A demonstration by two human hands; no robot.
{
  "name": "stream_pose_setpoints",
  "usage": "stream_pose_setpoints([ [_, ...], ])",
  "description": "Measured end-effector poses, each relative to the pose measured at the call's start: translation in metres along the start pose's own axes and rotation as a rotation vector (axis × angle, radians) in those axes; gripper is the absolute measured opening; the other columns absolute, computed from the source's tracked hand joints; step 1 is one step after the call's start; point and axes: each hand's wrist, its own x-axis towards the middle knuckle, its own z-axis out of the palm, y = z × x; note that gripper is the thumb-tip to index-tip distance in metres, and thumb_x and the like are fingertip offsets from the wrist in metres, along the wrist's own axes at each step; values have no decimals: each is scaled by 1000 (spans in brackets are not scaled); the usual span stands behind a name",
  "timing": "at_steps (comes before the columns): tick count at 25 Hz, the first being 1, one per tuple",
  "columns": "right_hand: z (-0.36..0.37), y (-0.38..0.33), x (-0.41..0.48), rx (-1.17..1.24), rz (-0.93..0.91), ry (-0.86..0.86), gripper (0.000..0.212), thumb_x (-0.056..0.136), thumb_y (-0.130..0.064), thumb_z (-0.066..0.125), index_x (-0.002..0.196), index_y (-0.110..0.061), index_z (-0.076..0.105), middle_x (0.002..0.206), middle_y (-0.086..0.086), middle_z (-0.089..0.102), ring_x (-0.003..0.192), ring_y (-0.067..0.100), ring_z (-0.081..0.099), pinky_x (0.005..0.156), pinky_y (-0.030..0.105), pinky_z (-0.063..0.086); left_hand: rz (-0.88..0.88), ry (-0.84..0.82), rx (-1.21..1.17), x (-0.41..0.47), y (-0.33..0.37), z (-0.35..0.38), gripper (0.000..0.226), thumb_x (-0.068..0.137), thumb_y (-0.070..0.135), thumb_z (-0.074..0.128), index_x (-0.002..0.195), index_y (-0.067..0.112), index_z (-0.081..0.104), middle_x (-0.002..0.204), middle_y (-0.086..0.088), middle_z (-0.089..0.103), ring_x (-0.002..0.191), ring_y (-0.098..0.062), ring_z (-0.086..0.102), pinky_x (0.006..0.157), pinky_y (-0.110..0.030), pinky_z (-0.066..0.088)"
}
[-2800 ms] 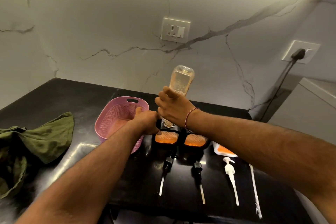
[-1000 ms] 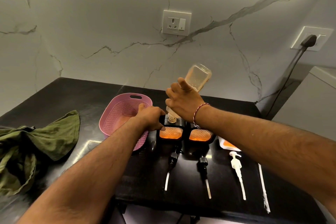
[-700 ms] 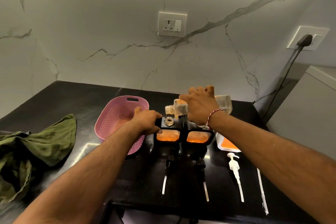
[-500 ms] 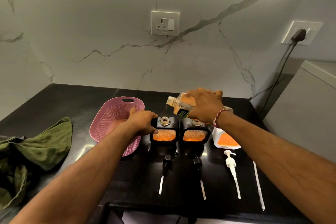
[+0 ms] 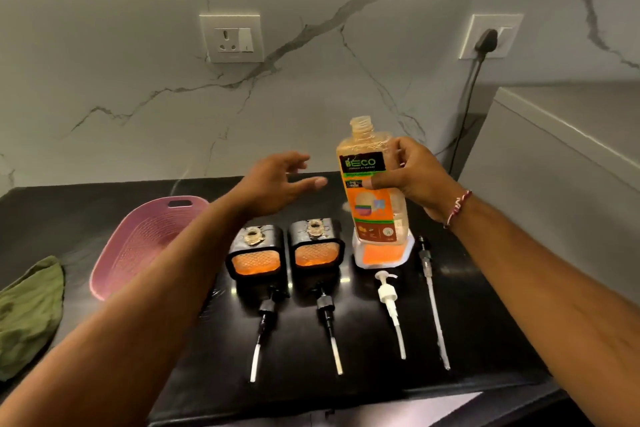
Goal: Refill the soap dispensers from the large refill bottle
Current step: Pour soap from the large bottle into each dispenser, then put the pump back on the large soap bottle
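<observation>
Right hand [image 5: 415,180] is clamped around the uncapped refill bottle [image 5: 372,191], held upright just behind the clear container [image 5: 381,258], to the right of the two black dispensers [image 5: 255,253], whose necks stand open. Left hand [image 5: 277,180] hovers behind them, fingers spread, holding nothing. Judged step: repositioning for a pour. Keep the bottle vertical until its mouth is over a neck, steady that vessel, and tilt slowly.
</observation>
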Motion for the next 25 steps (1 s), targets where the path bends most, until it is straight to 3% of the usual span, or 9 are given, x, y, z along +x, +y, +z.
stream_pose_setpoints([
  [3, -32, 13, -4, 53, -26, 83, 59, 69, -14, 81, 118, -14, 50, 113, 4, 63, 98, 19, 65, 80, 37, 56, 120, -119, -317, 32, 45, 33, 77, 75, 54, 72, 140, 21, 48, 134, -1, 58, 120, -14, 55, 102, -40, 47],
  [6, -60, 30, -6, 58, -34, 142, 58, 70, -17, 81, 118, -18, 50, 115, 2, 63, 101, 18, 64, 81, 36, 56, 160, -232, -492, 59, 72, 69, 53, 80, 32, 77, 128, 20, 57, 122, 3, 65, 112, -12, 62, 96, -36, 52],
  [9, -84, 49, -7, 94, -32, 165, 66, 65, -19, 83, 122, -19, 49, 116, 2, 63, 104, 19, 63, 84, 37, 55, 124, -262, -564, 81, 91, 98, 56, 77, 23, 80, 127, 20, 55, 120, 2, 65, 112, -15, 62, 94, -36, 52],
  [13, -99, 73, -5, 183, -29, 173, 73, 54, -25, 84, 119, -21, 51, 112, 0, 66, 101, 15, 65, 83, 33, 55, 87, -258, -580, 108, 98, 127, 58, 75, 19, 82, 125, 20, 53, 117, -2, 65, 108, -18, 63, 96, -43, 52],
  [17, -107, 102, 5, 181, 2, 167, 65, 64, -13, 83, 119, -22, 50, 113, -2, 64, 103, 14, 63, 79, 27, 54, 103, -296, -497, 128, 100, 151, 60, 75, 22, 82, 128, 20, 53, 117, -1, 66, 108, -18, 64, 97, -47, 52],
  [21, -112, 131, 12, 178, 42, 158, 67, 66, -10, 82, 123, -19, 49, 116, 0, 63, 107, 17, 61, 87, 35, 53, 70, -306, -427, 140, 99, 173, 65, 71, 24, 85, 125, 19, 50, 114, -1, 64, 105, -17, 64, 95, -43, 53],
  [25, -114, 152, 13, 169, 82, 124, 71, 67, -2, 80, 125, -27, 48, 117, -1, 62, 109, 17, 60, 88, 34, 54, 79, -320, -420, 141, 98, 192, 68, 67, 21, 88, 122, 21, 47, 111, 4, 61, 103, -12, 62, 88, -29, 53],
])
